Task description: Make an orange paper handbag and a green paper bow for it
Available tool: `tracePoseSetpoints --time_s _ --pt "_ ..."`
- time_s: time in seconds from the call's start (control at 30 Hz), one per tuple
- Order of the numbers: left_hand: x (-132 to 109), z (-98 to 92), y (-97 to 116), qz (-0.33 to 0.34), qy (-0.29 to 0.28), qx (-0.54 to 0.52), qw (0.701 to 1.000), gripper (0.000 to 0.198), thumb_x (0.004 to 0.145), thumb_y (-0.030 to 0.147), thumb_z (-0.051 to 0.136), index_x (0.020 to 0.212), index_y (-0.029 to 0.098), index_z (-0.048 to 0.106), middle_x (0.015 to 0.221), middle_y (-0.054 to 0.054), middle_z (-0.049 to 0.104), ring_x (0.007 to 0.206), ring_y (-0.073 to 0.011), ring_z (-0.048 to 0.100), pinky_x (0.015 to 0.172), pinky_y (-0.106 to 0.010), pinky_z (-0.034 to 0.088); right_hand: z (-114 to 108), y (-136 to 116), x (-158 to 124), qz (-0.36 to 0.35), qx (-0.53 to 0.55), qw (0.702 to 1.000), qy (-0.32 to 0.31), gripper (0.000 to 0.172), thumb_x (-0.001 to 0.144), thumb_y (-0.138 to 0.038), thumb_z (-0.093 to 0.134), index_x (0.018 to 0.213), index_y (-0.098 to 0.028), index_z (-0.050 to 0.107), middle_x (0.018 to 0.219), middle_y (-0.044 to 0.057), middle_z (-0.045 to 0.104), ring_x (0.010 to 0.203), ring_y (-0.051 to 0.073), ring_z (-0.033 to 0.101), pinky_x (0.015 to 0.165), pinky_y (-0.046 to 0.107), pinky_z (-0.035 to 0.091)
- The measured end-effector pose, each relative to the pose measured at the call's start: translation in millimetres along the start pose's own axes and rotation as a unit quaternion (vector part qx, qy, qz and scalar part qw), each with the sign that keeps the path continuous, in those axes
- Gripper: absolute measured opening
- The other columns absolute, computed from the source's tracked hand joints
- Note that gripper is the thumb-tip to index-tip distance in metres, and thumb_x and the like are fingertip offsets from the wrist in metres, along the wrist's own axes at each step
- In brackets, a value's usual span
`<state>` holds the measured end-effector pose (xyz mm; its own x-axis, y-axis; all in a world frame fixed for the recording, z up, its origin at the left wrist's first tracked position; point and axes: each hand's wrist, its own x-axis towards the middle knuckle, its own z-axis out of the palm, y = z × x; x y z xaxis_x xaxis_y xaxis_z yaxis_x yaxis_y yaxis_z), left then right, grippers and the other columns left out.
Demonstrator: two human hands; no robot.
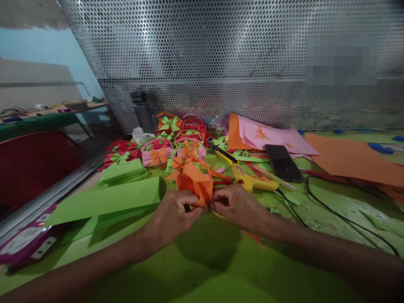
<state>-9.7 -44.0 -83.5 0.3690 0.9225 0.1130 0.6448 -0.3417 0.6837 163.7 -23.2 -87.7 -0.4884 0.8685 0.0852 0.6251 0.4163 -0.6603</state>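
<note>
1. The left hand (172, 214) pinches the near left edge of an orange paper box (195, 185), fingers closed tight on it.
2. The right hand (236, 206) pinches the near right edge of the same box, fingers closed tight too. The two hands almost touch.
3. The box sits in the middle of the green table (202, 269), just past the hands. It is tipped up, and its top points away from the person. I cannot tell which way is its long side.
4. A yellow glue gun (249, 180) lies just right of the box. Its tip points far and left.
5. A black phone (283, 162) lies further right, with a black wire (334, 212) near it.
6. Green sheets (109, 200) lie to the left of the hands.
7. Many little paper baskets (170, 145) stand behind the box.
8. Pink paper (277, 136) and orange paper (353, 158) lie far right.
</note>
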Motion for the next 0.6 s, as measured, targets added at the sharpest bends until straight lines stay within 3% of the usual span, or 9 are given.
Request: tracePoseSetpoints --time_s 0.13,0.3,0.6 --pt "1.0 0.5 0.4 0.012 0.006 0.009 1.0 0.031 0.072 0.016 0.049 0.048 0.018 0.029 0.05 0.006 0.029 0.049 -0.0072 0.029 0.044 -0.02 0.022 -0.4 0.0 -0.3 -0.01 -0.021 1.0 -0.002 0.022 0.074 -0.016 0.048 0.053 -0.017 0.043 0.052 -0.006 0.036 0.048 0.007 0.032 0.044 0.021 0.02" --pt "-0.6 1.7 2.0 0.016 0.002 0.002 1.0 0.028 0.071 0.014 0.047 0.048 0.018 0.032 0.05 0.007 0.028 0.049 -0.0073 0.027 0.044 -0.02 0.021 2.7 -3.1 -0.7 -0.008 -0.069 0.998 0.003 0.021 0.07 -0.007 0.046 0.052 -0.016 0.042 0.051 -0.006 0.035 0.047 0.006 0.031 0.045 0.021 0.019" --pt "-0.8 1.9 3.6 -0.002 -0.004 -0.008 1.0 0.017 0.071 0.015 0.048 0.054 0.015 0.046 0.05 0.007 0.035 0.048 -0.0064 0.03 0.043 -0.017 0.024 4.5 -6.1 -4.9 -0.027 -0.165 0.986 -0.016 0.018 0.081 -0.012 0.044 0.068 -0.015 0.056 0.058 0.0 0.054 0.05 0.009 0.041 0.047 0.024 0.021"
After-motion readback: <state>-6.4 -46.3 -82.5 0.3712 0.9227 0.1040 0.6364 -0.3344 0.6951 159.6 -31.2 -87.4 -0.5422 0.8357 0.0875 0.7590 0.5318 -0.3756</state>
